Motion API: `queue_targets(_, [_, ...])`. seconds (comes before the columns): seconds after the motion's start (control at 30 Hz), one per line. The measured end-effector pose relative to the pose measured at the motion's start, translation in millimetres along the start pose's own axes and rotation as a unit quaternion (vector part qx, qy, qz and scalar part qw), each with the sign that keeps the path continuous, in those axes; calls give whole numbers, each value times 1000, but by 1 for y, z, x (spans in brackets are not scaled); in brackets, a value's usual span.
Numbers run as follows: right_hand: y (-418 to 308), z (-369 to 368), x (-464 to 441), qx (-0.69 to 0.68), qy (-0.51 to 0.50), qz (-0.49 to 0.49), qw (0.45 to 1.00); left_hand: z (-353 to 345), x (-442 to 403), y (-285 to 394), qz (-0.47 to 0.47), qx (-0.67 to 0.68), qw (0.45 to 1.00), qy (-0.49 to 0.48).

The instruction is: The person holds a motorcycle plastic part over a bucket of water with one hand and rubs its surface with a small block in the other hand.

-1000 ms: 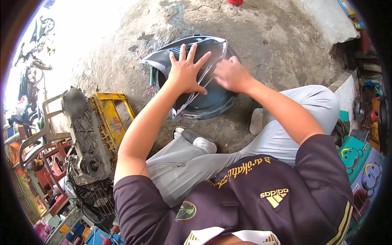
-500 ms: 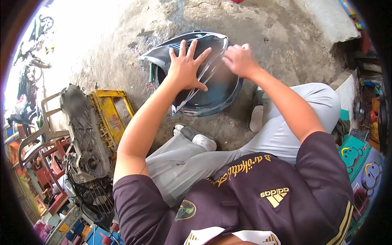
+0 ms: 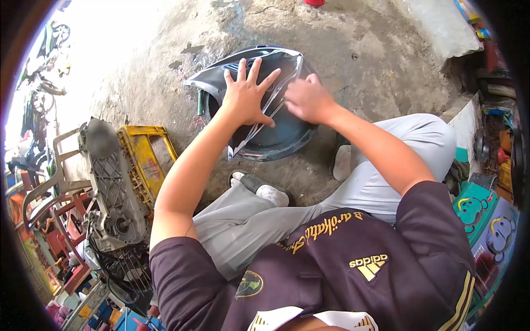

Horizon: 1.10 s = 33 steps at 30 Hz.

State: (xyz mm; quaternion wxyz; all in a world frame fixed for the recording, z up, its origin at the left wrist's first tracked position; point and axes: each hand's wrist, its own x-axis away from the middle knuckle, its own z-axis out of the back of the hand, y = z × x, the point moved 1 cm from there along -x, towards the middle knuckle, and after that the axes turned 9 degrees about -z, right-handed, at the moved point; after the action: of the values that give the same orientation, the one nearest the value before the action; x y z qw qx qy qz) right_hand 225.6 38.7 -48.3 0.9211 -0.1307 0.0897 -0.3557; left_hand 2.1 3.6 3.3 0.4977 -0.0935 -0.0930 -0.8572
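A glossy dark motorcycle fairing panel with silver edges (image 3: 210,79) rests tilted across a round black basin (image 3: 271,155) on the concrete floor. My left hand (image 3: 245,98) lies spread flat on the panel, fingers apart. At the panel's right edge, over the basin, my right hand (image 3: 310,100) has its fingers curled closed. Motion blurs it a little, and whatever may be inside the fingers is hidden. A short green stick-like thing (image 3: 200,102) shows beside the basin's left rim.
To the left stand a yellow plastic crate (image 3: 144,157) and a grey metal engine casing (image 3: 113,185). My crossed legs in grey trousers (image 3: 248,220) are close to the basin. A printed green and purple box (image 3: 480,220) sits at right. A red object (image 3: 314,2) lies at the top.
My right hand has moved left and down along the panel's edge, fingers still curled. My left hand stays spread on the panel. The whole view has shifted slightly.
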Motion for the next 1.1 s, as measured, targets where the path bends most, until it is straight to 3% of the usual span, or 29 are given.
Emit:
queue_targets(0.07, [9,2,-2,27,9,-14,1000,1,0,1,1,-7,1000,-4])
queue_targets(0.13, [40,5,-8,12,85,-116,990,-3,3,0,3,-2,1000,-9])
queue_targets(0.2, [38,3,-4,12,64,-123,990,-2,-1,-1,3,-2,1000,-1])
queue_targets(0.3, [4,2,2,-6,-15,6,1000,-1,0,0,2,-1,1000,1])
queue_targets(0.53, [16,-2,-2,-4,44,-72,996,-2,0,0,5,-7,1000,-4])
queue_targets(0.6, [-2,-1,2,2,11,12,1000,-1,-1,1,6,-6,1000,-10])
queue_targets(0.67, [4,2,0,15,0,10,1000,0,-1,1,4,-9,1000,-7])
queue_targets(0.73, [21,0,-6,-9,46,-86,995,-2,2,1,5,-8,1000,-8])
queue_targets(1.0, [1,-2,-2,29,13,4,999,1,-1,1,4,-9,1000,-3])
queue_targets(1.07, [22,-2,-6,3,73,-74,995,-1,2,1,5,-6,1000,-4])
queue_targets(1.1, [30,3,-8,5,49,-115,992,-2,1,1,9,-7,1000,-6])
